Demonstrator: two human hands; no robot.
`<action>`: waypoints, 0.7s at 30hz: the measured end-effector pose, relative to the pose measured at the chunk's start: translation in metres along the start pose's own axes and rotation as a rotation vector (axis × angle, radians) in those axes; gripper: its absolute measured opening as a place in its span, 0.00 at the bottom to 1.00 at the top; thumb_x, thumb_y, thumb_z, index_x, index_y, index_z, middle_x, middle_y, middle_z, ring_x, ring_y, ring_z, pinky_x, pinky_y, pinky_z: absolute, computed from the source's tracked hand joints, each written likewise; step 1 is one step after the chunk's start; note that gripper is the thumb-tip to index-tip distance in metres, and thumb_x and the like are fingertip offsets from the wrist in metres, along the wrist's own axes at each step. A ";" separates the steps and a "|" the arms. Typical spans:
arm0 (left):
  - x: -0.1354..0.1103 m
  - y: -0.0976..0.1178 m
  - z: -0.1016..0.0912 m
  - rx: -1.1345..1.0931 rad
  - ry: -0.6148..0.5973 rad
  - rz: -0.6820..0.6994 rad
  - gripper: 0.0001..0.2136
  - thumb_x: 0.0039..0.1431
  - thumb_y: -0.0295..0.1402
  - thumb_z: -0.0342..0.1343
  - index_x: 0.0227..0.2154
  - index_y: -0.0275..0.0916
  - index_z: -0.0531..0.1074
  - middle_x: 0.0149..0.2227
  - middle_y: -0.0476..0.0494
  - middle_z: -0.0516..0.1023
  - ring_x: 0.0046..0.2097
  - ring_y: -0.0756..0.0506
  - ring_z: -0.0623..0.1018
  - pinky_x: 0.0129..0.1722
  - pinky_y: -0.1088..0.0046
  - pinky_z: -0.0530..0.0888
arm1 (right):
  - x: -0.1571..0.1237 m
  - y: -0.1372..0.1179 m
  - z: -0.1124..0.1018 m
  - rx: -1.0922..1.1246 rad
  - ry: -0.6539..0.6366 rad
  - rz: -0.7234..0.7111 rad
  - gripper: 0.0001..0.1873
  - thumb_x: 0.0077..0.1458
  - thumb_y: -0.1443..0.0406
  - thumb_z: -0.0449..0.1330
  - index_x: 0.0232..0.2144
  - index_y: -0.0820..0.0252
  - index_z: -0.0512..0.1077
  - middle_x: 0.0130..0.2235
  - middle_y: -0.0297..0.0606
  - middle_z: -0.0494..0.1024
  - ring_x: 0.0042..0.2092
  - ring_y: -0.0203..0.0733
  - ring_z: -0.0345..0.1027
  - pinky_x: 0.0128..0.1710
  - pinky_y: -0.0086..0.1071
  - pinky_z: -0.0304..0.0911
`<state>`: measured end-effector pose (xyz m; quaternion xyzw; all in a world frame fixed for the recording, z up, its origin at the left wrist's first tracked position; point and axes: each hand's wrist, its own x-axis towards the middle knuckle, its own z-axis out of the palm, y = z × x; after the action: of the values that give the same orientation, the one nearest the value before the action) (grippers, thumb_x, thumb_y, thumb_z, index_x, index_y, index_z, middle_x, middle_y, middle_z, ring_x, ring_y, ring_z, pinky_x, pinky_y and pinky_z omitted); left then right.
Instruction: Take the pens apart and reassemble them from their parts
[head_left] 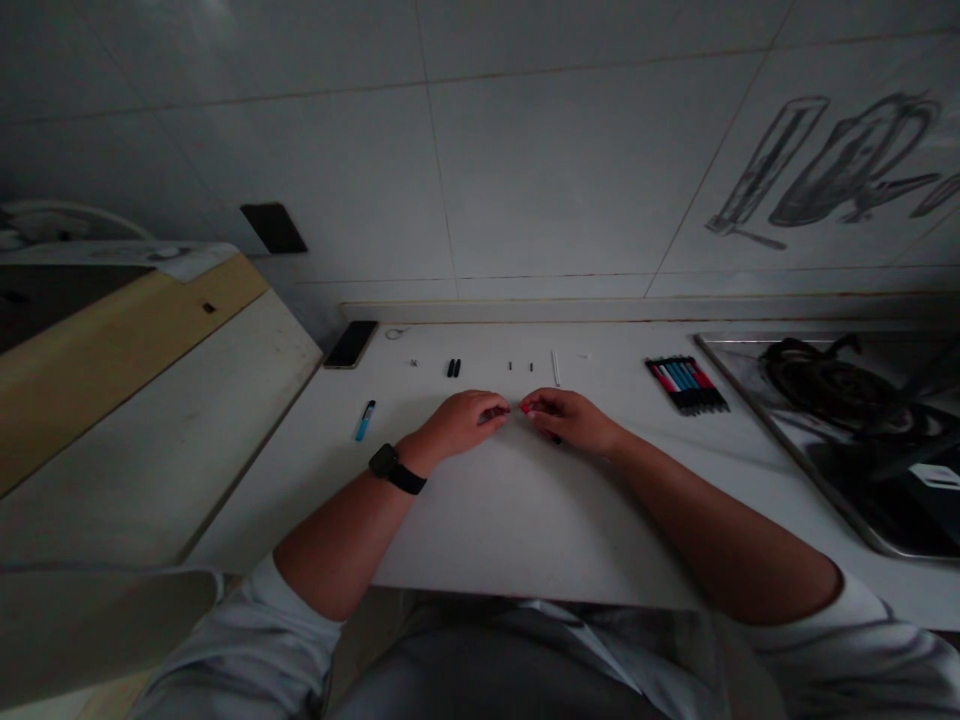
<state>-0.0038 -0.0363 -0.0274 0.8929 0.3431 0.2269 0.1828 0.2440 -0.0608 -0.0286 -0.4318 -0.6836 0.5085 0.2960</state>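
Note:
Over the middle of the white counter [517, 520] my two hands nearly meet at the fingertips. My right hand [574, 418] is closed around a red pen barrel [526, 408]; its red tip points left and a dark part shows below the palm. The thumb and fingers of my left hand [466, 420] are pinched close to that tip, and whatever they hold is too small to make out. Beyond the hands lie two black grips [454, 368], two tiny dark pieces, a thin white refill [556, 367] and a small metal bit [413, 363].
A row of red, blue and black pens [686, 384] lies right, beside the gas stove [795, 440]. A blue pen-like piece [364, 421] lies left. At the back left are a phone [352, 344] and a clear ring [395, 334]. A tiled wall [540, 180] closes the back.

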 end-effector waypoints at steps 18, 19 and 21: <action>0.000 0.000 -0.005 -0.021 -0.048 -0.065 0.07 0.67 0.34 0.57 0.41 0.42 0.80 0.36 0.47 0.82 0.37 0.47 0.79 0.38 0.71 0.72 | -0.004 -0.002 -0.011 -0.558 0.167 -0.218 0.12 0.62 0.59 0.60 0.43 0.57 0.79 0.39 0.41 0.79 0.37 0.41 0.71 0.39 0.33 0.63; 0.000 0.000 -0.006 -0.007 -0.041 -0.071 0.07 0.67 0.34 0.57 0.41 0.42 0.80 0.35 0.47 0.82 0.36 0.47 0.79 0.37 0.71 0.71 | -0.006 -0.004 -0.011 -0.635 0.109 -0.222 0.11 0.62 0.60 0.60 0.43 0.57 0.79 0.38 0.41 0.79 0.37 0.41 0.71 0.39 0.33 0.63; -0.001 -0.002 -0.007 0.026 -0.012 -0.093 0.07 0.67 0.35 0.57 0.40 0.42 0.79 0.35 0.46 0.82 0.35 0.46 0.78 0.36 0.71 0.71 | -0.009 -0.008 -0.011 -0.758 0.013 -0.229 0.10 0.64 0.61 0.60 0.42 0.57 0.79 0.38 0.41 0.80 0.38 0.42 0.71 0.39 0.33 0.61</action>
<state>-0.0091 -0.0340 -0.0224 0.8797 0.3862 0.2083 0.1835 0.2551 -0.0653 -0.0178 -0.4346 -0.8648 0.1809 0.1746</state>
